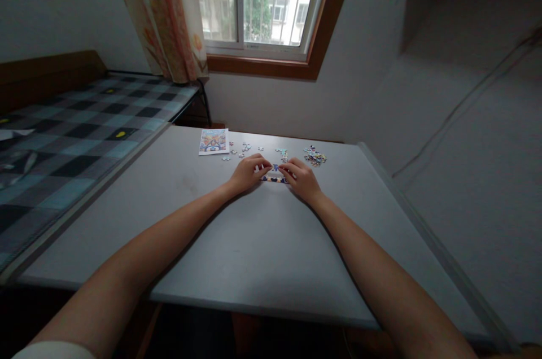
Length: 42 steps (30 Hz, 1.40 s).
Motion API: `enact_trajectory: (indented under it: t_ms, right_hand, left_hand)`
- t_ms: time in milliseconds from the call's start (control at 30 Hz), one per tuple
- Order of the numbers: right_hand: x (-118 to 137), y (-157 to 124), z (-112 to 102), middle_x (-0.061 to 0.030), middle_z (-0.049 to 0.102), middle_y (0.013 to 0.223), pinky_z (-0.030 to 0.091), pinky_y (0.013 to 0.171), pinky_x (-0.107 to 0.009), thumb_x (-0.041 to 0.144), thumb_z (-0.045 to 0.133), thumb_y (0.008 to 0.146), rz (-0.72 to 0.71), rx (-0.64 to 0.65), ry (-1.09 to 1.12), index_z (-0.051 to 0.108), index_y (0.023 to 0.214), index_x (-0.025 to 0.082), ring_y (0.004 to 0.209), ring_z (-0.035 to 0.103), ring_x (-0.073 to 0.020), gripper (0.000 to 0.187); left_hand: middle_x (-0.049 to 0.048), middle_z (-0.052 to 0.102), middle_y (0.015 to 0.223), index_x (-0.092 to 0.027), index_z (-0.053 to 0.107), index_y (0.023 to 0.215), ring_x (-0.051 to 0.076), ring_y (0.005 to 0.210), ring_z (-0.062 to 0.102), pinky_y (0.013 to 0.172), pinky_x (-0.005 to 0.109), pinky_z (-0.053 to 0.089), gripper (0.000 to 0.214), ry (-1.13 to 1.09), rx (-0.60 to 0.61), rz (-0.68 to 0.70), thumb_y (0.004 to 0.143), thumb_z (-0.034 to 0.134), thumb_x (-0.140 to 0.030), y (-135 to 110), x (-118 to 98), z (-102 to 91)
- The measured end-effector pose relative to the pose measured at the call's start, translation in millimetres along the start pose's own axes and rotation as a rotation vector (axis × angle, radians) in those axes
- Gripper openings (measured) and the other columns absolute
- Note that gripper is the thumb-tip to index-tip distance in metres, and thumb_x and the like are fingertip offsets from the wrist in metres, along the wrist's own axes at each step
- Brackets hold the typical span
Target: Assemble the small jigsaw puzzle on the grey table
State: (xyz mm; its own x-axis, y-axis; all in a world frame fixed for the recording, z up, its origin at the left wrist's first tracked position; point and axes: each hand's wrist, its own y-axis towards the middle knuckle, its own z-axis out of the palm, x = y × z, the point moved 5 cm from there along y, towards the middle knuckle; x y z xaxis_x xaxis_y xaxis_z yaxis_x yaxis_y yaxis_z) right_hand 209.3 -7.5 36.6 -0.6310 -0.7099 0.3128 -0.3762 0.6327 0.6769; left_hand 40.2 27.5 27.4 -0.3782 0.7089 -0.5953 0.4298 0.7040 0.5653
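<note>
Between my two hands is a small blue jigsaw puzzle piece. My left hand pinches it from the left, and my right hand pinches it from the right. Just below the fingers, a joined strip of dark and yellow puzzle pieces lies on the table, its ends partly hidden by my hands. A short joined run of pale green pieces sits just beyond my right hand. Loose pieces are scattered beyond my left hand.
A heap of puzzle pieces lies at the back right of the white table. The printed picture sheet is at the back left. A bed with a checked cover stands to the left, with a wall on the right and a window behind.
</note>
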Motion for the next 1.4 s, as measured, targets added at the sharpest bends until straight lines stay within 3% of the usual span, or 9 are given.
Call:
enact_trajectory:
  t_ms: [667, 1400]
  right_hand:
    - [-1.2, -0.5, 2.0, -0.0039, 0.056, 0.079, 0.044, 0.069, -0.029, 0.026, 0.054, 0.095, -0.007, 0.003, 0.025, 0.066, 0.088, 0.020, 0.071, 0.054, -0.0167, 0.015]
    - [-0.4, -0.8, 1.7, -0.0040, 0.057, 0.079, 0.045, 0.068, -0.030, 0.030, 0.051, 0.096, 0.013, 0.023, 0.015, 0.067, 0.089, 0.021, 0.069, 0.054, -0.0163, 0.020]
  left_hand:
    - [0.0005, 0.062, 0.077, -0.016, 0.071, 0.085, 0.008, 0.063, 0.053, 0.062, 0.022, 0.045, 0.009, 0.002, 0.019, 0.017, 0.087, 0.064, -0.022, -0.2, -0.5, 1.2]
    - [0.0009, 0.062, 0.077, -0.017, 0.071, 0.084, 0.009, 0.065, 0.055, 0.062, 0.022, 0.046, 0.010, 0.001, 0.018, 0.006, 0.087, 0.063, -0.022, 0.1, -2.4, 0.3]
